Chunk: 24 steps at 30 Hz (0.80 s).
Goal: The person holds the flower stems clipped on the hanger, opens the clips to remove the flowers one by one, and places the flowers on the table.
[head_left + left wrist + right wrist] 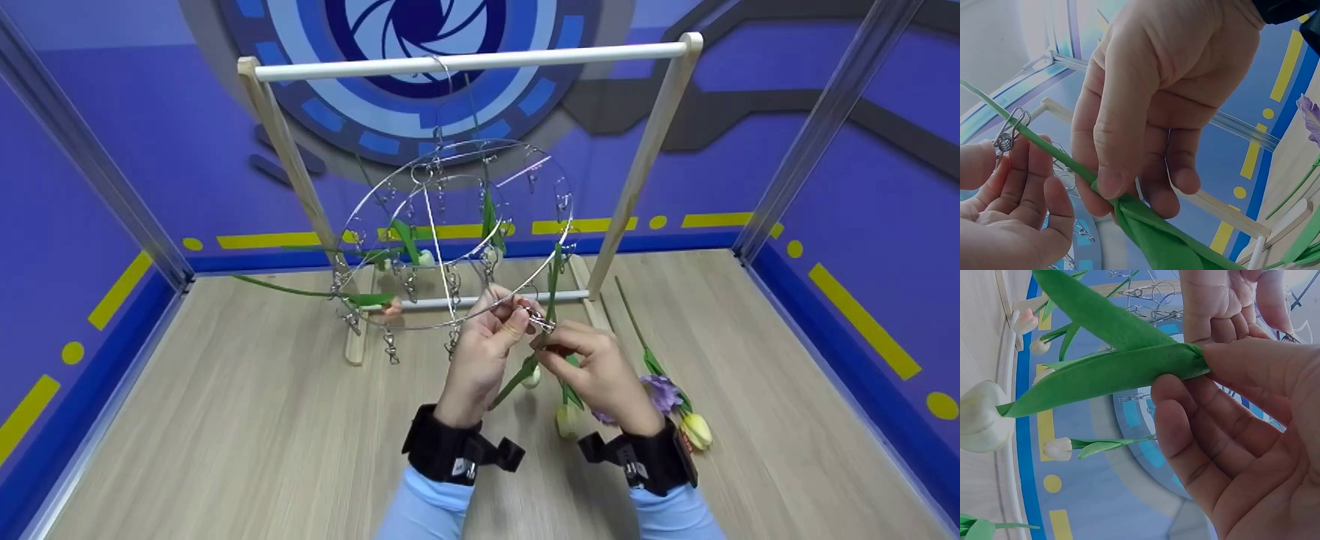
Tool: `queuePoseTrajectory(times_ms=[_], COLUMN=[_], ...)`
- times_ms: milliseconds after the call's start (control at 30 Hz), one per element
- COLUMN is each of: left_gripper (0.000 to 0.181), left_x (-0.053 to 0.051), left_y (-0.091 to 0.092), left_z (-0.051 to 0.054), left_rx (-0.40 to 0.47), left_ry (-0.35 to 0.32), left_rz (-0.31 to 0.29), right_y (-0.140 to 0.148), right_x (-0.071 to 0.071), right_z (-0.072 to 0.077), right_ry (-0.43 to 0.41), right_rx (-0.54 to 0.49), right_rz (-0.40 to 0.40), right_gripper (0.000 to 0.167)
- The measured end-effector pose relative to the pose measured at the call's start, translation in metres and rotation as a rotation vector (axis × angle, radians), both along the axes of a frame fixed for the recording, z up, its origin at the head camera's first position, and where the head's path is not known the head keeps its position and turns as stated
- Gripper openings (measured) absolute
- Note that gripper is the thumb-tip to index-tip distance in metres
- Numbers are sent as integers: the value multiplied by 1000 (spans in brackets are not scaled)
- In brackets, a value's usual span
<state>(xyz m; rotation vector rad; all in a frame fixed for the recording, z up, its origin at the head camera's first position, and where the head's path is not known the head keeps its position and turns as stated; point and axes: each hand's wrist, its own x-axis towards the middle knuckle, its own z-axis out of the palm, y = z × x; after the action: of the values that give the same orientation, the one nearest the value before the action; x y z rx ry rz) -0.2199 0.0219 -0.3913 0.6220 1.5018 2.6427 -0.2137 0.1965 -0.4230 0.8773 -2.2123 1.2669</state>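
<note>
Left hand (481,352) pinches a metal clip (1012,130) set at the stem of a white tulip (985,417); right hand (601,369) grips that stem by its leaves, bloom hanging downward below the fingers. To the right, a purple flower (661,394) and a yellow tulip (696,431) lie on the surface (780,360). Beyond, a round wire hanger (434,232) bearing more clips and tulips hangs from a wooden rack (651,161).

Both forearms (429,506) stretch forward, the left hand (482,352) and right hand (604,371) close together, fingers (576,337) pinching.
</note>
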Motion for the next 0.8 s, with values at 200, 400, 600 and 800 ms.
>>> queuePoseTrajectory(times_ms=[200, 400, 600, 800], left_gripper=[18, 20, 19, 18], left_x=[1, 0, 0, 0], left_y=[-2, -4, -5, -8], left_z=[1, -1, 0, 0], left_rx=[15, 14, 21, 9], left_ry=[-10, -2, 4, -4], left_rz=[3, 5, 8, 28], right_y=[-1, -1, -2, -2], right_x=[-1, -1, 0, 1], right_z=[0, 0, 0, -1], right_ry=[14, 25, 11, -22], right_rx=[-2, 2, -8, -12], right_rz=[16, 28, 40, 25], right_gripper=[21, 19, 22, 27])
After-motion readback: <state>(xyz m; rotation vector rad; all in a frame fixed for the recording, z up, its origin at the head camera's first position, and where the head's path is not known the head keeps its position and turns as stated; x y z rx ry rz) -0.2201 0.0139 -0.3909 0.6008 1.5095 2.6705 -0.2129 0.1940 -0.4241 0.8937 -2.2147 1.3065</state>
